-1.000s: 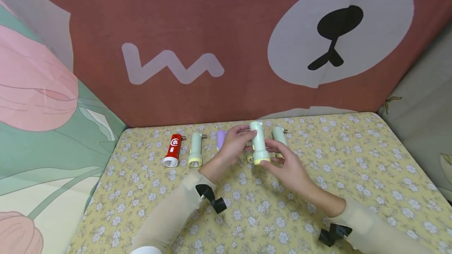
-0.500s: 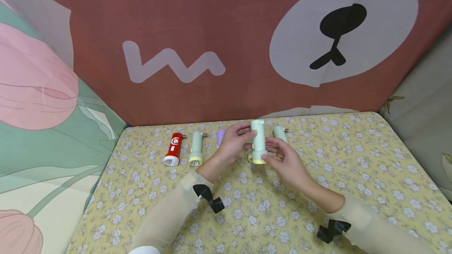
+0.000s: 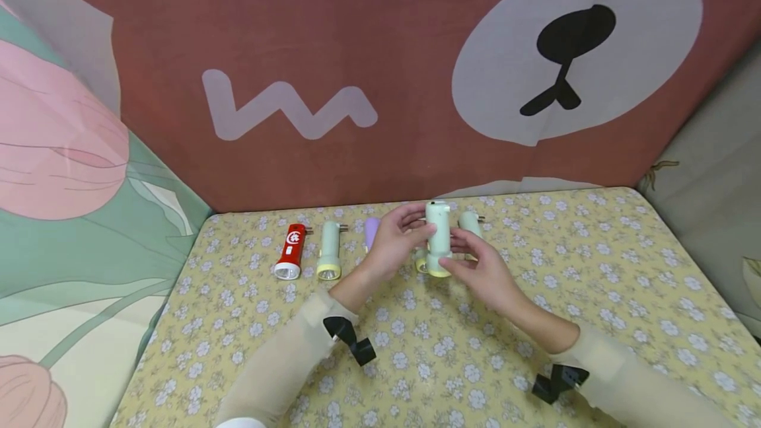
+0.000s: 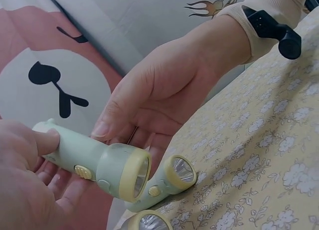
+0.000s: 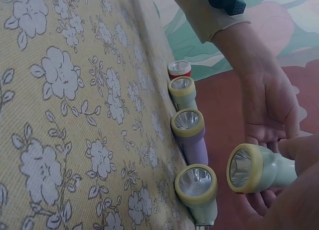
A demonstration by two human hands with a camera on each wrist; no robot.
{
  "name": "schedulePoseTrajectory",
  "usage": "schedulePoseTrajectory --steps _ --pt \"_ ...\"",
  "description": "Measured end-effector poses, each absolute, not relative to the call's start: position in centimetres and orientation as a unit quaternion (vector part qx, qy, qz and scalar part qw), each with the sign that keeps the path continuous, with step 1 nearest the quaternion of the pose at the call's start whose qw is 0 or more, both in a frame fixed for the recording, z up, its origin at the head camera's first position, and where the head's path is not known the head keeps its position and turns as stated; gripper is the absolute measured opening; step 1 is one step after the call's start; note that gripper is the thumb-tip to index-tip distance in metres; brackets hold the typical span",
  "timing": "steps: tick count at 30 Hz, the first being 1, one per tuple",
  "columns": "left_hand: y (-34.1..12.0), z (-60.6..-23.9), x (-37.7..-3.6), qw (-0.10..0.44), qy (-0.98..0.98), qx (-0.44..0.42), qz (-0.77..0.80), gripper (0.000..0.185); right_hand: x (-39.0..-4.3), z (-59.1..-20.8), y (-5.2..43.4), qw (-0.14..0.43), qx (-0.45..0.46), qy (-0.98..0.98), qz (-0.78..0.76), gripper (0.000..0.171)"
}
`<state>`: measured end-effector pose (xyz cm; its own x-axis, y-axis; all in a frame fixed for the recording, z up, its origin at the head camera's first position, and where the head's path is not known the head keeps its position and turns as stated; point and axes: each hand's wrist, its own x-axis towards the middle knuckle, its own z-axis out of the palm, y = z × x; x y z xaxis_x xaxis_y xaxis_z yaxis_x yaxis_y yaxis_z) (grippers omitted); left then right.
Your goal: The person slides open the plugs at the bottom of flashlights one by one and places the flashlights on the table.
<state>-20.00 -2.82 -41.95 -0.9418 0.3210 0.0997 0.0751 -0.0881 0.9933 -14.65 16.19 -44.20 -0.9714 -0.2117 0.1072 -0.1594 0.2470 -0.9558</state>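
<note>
Both hands hold a pale green flashlight (image 3: pixel 438 233) with a yellow rim, raised off the table, lens end toward the person. My left hand (image 3: pixel 395 240) pinches its tail end, the thumb on top. Near the lens end, my right hand (image 3: pixel 484 269) grips it between thumb and fingers. A yellow switch shows on its side in the left wrist view, where the flashlight (image 4: pixel 94 157) lies across both hands. Behind it, another green flashlight (image 3: pixel 421 263) is mostly hidden. A purple flashlight (image 3: pixel 371 230) is partly covered by the left hand.
On the flowered tablecloth (image 3: pixel 416 362) lie a red flashlight (image 3: pixel 290 249) with a white rim and a green flashlight (image 3: pixel 329 246) at left. One more green flashlight (image 3: pixel 470 222) lies right of the hands. A brown bear-print cloth (image 3: pixel 333 170) stands at the back.
The held flashlight has turned slightly in the fingers, so its tail end now shows a dark spot. Both hands have shifted only a little.
</note>
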Motion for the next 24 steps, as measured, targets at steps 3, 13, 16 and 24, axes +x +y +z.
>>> schedulePoseTrajectory --steps 3,13,16,24 --pt "-2.77 -41.94 -19.95 0.067 0.676 0.162 0.715 0.04 -14.72 -44.14 16.06 0.018 -0.118 0.793 -0.598 0.056" --pt "-2.8 -41.79 -19.8 0.024 0.688 0.197 0.698 0.039 -14.97 -44.29 16.09 0.002 -0.127 0.788 -0.602 0.053" --pt "-2.81 -41.74 -19.81 0.017 0.693 0.202 0.691 0.039 -15.05 -44.38 16.15 0.001 -0.132 0.784 -0.607 0.055" --pt "-2.93 -41.68 -19.61 0.015 0.702 0.214 0.679 0.041 -15.05 -44.61 16.26 -0.003 -0.137 0.781 -0.609 0.054"
